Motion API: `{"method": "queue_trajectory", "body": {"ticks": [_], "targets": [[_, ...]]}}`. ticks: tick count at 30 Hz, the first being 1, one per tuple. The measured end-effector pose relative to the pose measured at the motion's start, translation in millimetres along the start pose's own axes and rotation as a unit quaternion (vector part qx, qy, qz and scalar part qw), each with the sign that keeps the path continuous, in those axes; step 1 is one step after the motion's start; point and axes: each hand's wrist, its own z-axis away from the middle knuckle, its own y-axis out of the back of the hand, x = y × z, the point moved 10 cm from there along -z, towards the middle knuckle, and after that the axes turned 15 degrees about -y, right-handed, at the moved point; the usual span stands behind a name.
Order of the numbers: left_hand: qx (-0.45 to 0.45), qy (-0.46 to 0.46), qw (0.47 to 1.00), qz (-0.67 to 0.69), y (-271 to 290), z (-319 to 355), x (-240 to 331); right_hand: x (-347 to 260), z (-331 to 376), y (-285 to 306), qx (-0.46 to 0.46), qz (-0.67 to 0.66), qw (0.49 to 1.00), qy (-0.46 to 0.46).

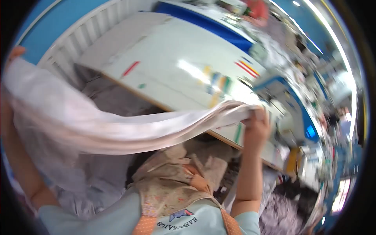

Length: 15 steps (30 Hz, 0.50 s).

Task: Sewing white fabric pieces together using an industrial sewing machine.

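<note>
1. White cloth (117, 125) hangs in the air, stretched between both hands, sagging in the middle above the person's lap.
2. Left hand (15, 53), raised high at the cloth's left end, is mostly hidden by fabric; I cannot tell how its grip stands.
3. Right hand (256, 125) clenches the bunched right end, just over the white counter (168, 62) edge.
4. It looks thin, light and limp; gathered ends seem the surest places to take hold.
</note>
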Motion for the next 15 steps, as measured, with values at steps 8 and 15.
{"method": "queue_trajectory", "body": {"ticks": [8, 15], "targets": [[-0.489, 0.021, 0.844, 0.218, -352, 91, 111, 29, 145, 290, 0.272, 0.181, 0.942, -0.073], [-0.616, -0.274, 0.738, 0.027, -492, 185, 172, 178, 163, 183, 0.148, 0.181, 0.955, -0.181]]}}
